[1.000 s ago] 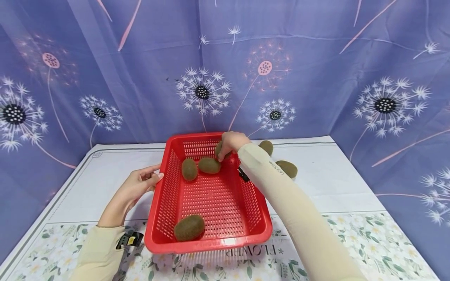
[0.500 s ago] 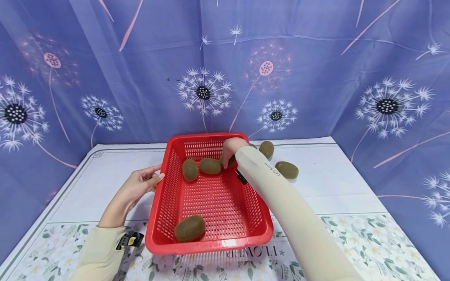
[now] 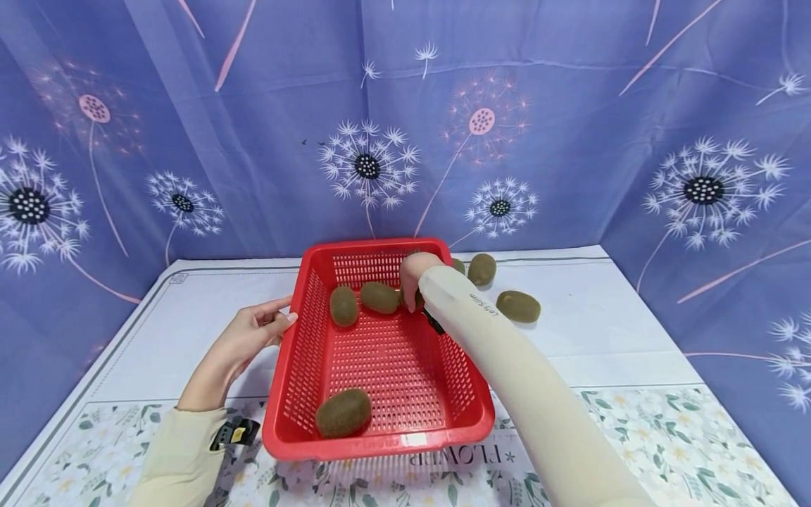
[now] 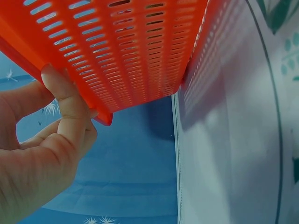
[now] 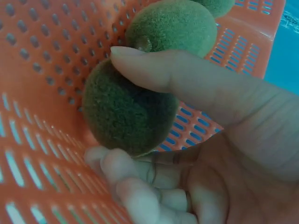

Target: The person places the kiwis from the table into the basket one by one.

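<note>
Holding a fuzzy brown kiwi [image 5: 128,109] between my thumb and curled fingers [image 5: 119,168], I have my right hand [image 3: 415,271] down inside the red basket [image 3: 380,445], near its far right corner. Just beside it lies a second kiwi [image 3: 380,298], then a third kiwi [image 3: 344,306] to the left; a fourth kiwi [image 3: 343,413] sits alone at the near left. My left hand [image 3: 248,334] pinches the basket's left rim, one fingertip against the perforated outer wall. Past the right rim, two kiwis [image 3: 518,307] rest on the white bench [image 3: 589,317], another partly hidden by my sleeve [image 3: 526,373]. Floral print covers the bench's near part, with upside-down "FLOWER" lettering, and a blue dandelion curtain [image 3: 266,162] hangs behind everything.
</note>
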The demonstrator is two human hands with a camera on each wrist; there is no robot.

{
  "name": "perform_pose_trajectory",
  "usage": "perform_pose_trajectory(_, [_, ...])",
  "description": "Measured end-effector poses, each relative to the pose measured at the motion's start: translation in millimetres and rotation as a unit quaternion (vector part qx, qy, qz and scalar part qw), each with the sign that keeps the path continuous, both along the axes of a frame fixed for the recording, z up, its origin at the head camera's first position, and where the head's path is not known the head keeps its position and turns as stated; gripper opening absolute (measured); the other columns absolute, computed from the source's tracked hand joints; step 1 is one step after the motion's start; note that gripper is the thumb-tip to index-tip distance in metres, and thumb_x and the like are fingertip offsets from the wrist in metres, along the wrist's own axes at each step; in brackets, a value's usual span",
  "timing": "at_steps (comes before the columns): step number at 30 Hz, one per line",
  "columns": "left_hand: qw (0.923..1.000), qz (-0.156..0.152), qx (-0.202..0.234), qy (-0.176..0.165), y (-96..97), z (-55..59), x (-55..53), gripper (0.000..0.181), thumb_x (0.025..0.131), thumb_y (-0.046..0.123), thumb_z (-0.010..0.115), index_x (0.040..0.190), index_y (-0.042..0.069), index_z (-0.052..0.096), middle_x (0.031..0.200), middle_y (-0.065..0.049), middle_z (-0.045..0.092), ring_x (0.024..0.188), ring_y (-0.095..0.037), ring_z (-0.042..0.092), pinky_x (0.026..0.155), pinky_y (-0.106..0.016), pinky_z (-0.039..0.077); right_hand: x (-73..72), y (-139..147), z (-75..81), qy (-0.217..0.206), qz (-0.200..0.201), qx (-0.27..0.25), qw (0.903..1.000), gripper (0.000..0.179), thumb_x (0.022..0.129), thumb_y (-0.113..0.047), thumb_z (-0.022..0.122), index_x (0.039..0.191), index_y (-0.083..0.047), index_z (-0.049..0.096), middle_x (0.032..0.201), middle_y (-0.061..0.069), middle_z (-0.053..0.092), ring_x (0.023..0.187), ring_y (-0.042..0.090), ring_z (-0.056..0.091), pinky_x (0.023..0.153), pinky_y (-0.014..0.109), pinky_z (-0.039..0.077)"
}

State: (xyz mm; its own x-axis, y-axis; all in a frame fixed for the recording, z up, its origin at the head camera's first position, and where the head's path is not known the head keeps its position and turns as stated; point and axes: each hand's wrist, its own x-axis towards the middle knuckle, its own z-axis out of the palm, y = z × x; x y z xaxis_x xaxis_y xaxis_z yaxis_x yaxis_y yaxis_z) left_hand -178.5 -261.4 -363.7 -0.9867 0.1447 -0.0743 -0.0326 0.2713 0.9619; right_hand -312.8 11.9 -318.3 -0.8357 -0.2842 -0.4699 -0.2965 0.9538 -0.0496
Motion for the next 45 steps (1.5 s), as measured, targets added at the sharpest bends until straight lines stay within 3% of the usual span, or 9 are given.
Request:
perform_pose_trajectory(5, [1.0, 0.003, -0.007, -0.003, 0.2, 0.7, -0.9, 0.055, 0.099, 0.012, 0.054, 0.147, -0.004, 0.034, 0.089, -0.002, 0.06, 0.074, -0.01, 0.062, 0.071, -0.027, 0.054, -2.2, 0, 0.3, -0.021, -0.008, 0.013, 0.9997, 0.026, 0.072, -0.027, 0.085, 0.092, -0.014, 0.074, 0.105, 0.003, 0.06, 0.091, 0.016, 0.056, 0.083, 0.034, 0.052])
perform_pose_trajectory(17, [0.9999, -0.002, -0.006, -0.008, 0.8, 1.2, -0.1, 0.057, 0.099, 0.014, 0.054, 0.148, -0.003, 0.03, 0.088, -0.001, 0.06, 0.072, -0.01, 0.062, 0.071, -0.027, 0.054, -1.9, 5, 7.1, -0.056, -0.03, -0.029, 0.9976, 0.022, 0.075, -0.022, 0.083, 0.093, -0.013, 0.075, 0.11, 0.006, 0.064, 0.088, 0.018, 0.057, 0.076, 0.033, 0.053])
perform_pose_trajectory(21, [0.9999, -0.002, -0.009, -0.009, 0.9, 1.1, -0.4, 0.057, 0.099, 0.015, 0.054, 0.148, -0.002, 0.03, 0.088, -0.001, 0.06, 0.073, -0.01, 0.062, 0.071, -0.027, 0.054, -1.4, 5, 10.4, -0.045, -0.032, -0.034, 0.9979, 0.021, 0.075, -0.021, 0.082, 0.091, -0.01, 0.074, 0.092, 0.005, 0.064, 0.076, 0.017, 0.057, 0.066, 0.031, 0.052])
perform_pose_trajectory(28, [0.9998, -0.001, -0.018, -0.011, 0.1, 0.4, -0.2, 0.056, 0.099, 0.014, 0.053, 0.148, -0.002, 0.031, 0.09, -0.004, 0.061, 0.073, -0.012, 0.063, 0.073, -0.028, 0.054, 5.0, 4, 21.9, -0.009, -0.028, -0.045, 0.9986, 0.023, 0.075, -0.024, 0.081, 0.086, -0.007, 0.068, 0.058, 0.002, 0.049, 0.049, 0.013, 0.046, 0.048, 0.025, 0.04])
perform_pose_trajectory(32, [0.9997, 0.002, -0.021, -0.012, -0.9, 0.4, 0.3, 0.056, 0.099, 0.015, 0.053, 0.148, -0.002, 0.032, 0.091, -0.005, 0.061, 0.074, -0.013, 0.064, 0.074, -0.028, 0.054, 7.5, 4, 30.7, -0.005, -0.036, -0.079, 0.9962, 0.019, 0.078, -0.022, 0.077, 0.082, -0.009, 0.064, 0.057, 0.001, 0.046, 0.047, 0.013, 0.04, 0.044, 0.025, 0.034])
perform_pose_trajectory(36, [0.9997, 0.005, -0.022, -0.012, -1.1, -0.1, 0.2, 0.056, 0.099, 0.015, 0.053, 0.148, -0.001, 0.032, 0.091, -0.005, 0.06, 0.074, -0.013, 0.063, 0.073, -0.028, 0.054, 7.9, 4, 40.0, -0.003, -0.031, -0.102, 0.9943, 0.021, 0.08, -0.018, 0.071, 0.066, -0.012, 0.056, 0.053, -0.001, 0.041, 0.043, 0.012, 0.036, 0.043, 0.026, 0.028])
perform_pose_trajectory(39, [0.9998, 0.005, -0.019, -0.01, -0.2, -0.7, -0.2, 0.055, 0.099, 0.014, 0.053, 0.148, -0.002, 0.032, 0.09, -0.005, 0.06, 0.074, -0.012, 0.063, 0.073, -0.028, 0.054, 7.5, 8, 45.2, 0.015, 0.002, -0.112, 0.9936, 0.03, 0.082, -0.017, 0.066, 0.059, -0.013, 0.047, 0.051, -0.002, 0.04, 0.042, 0.01, 0.038, 0.042, 0.024, 0.031])
perform_pose_trajectory(42, [0.9998, 0.005, -0.019, -0.01, 0.8, -0.4, 0.2, 0.055, 0.099, 0.014, 0.053, 0.148, -0.002, 0.032, 0.091, -0.004, 0.06, 0.074, -0.012, 0.063, 0.073, -0.028, 0.054, 7.1, 18, 47.1, 0.033, 0.029, -0.145, 0.9885, 0.026, 0.086, -0.017, 0.065, 0.065, -0.012, 0.052, 0.057, -0.001, 0.045, 0.047, 0.011, 0.043, 0.046, 0.024, 0.037])
perform_pose_trajectory(45, [0.9996, 0.006, -0.023, -0.012, 0.6, 0.1, 0.9, 0.056, 0.1, 0.015, 0.053, 0.148, -0.001, 0.032, 0.092, -0.005, 0.059, 0.074, -0.013, 0.064, 0.074, -0.028, 0.054, 5.6, 34, 47.2, 0.06, 0.051, -0.175, 0.9814, 0.012, 0.089, -0.018, 0.066, 0.082, -0.008, 0.065, 0.073, 0.001, 0.057, 0.06, 0.013, 0.051, 0.058, 0.026, 0.044])
